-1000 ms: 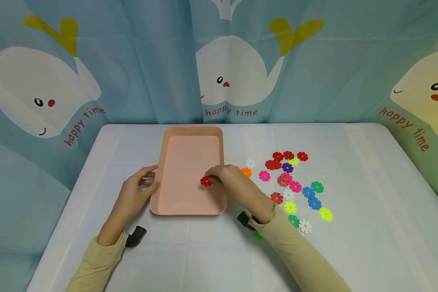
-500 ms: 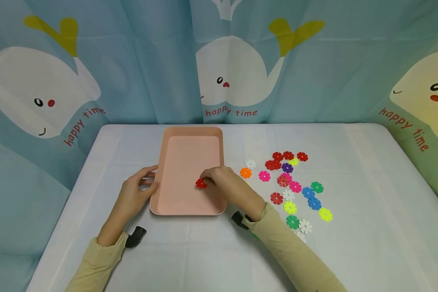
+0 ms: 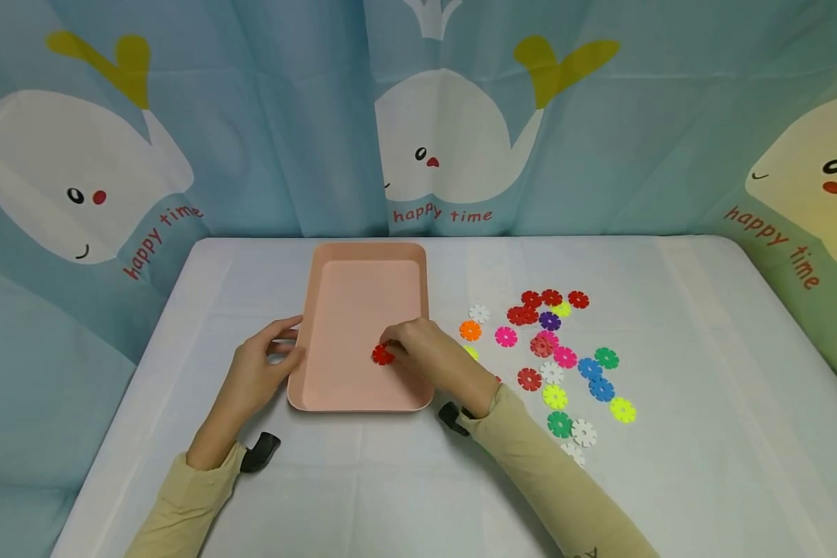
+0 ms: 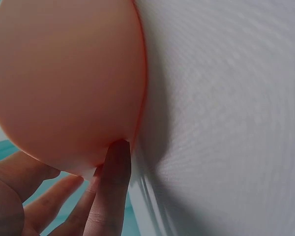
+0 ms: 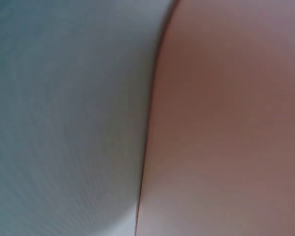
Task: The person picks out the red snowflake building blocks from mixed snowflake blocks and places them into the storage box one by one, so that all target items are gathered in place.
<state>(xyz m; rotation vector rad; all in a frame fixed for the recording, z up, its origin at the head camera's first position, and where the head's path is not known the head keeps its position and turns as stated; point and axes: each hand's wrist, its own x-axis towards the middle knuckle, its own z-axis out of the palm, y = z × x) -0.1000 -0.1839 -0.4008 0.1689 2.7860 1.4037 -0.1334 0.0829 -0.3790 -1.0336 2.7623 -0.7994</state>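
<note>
Over the lower right part of a pink tray [image 3: 363, 298], my right hand [image 3: 438, 355] pinches a red snowflake disc [image 3: 380, 355], low and near the tray's floor. I cannot tell whether the disc touches the floor. My left hand [image 3: 253, 372] rests against the tray's left side. The left wrist view has its fingertips on the outer wall of the tray [image 4: 69, 73], the fingers spread and slightly bent. Only the tray [image 5: 226, 123] and the white tablecloth appear in the right wrist view; the right hand and disc are out of it.
Right of the tray, loose snowflake discs lie scattered: an orange disc [image 3: 470, 330], a purple disc [image 3: 549, 321], a blue disc [image 3: 601, 389], a green disc [image 3: 606, 357] and several others. The right forearm partly covers some. A patterned curtain [image 3: 286, 116] hangs behind the table [image 3: 704, 325].
My right hand has shifted a little left and down over the tray with the red disc. The left hand and the tray stay where they were.
</note>
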